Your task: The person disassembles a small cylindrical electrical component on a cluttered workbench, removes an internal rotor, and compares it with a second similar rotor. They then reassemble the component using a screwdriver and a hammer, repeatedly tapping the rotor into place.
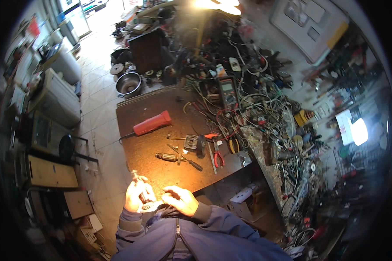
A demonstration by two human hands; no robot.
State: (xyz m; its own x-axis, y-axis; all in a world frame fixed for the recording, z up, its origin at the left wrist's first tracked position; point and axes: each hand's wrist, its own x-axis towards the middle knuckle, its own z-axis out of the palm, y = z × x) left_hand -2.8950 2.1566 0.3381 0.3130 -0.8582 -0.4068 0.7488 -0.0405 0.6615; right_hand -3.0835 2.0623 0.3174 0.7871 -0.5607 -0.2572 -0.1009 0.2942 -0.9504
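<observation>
At the near edge of the workbench, under bright lamp light, my left hand (pixel 134 196) is closed around a dark and metallic part (pixel 144 196). A narrow end of it pokes up above the fingers; glare hides its exact kind. Just to the right, my right hand (pixel 183 202) has its fingers bent and apart from the thumb, with nothing visible between them. Farther in on the bench lies a motor armature (pixel 167 157) beside a dark-handled screwdriver (pixel 195 165). A red cylindrical tool housing (pixel 152 123) with a cord rests behind them.
A square metal housing piece (pixel 191 142) lies near red-handled pliers (pixel 219 160) and yellow-handled pliers (pixel 234 145). Tangled wires and a multimeter (pixel 228 92) crowd the right side. A metal bowl (pixel 129 84) stands beyond the workbench (pixel 137 152). An open compartment with boxes (pixel 244 204) is at right.
</observation>
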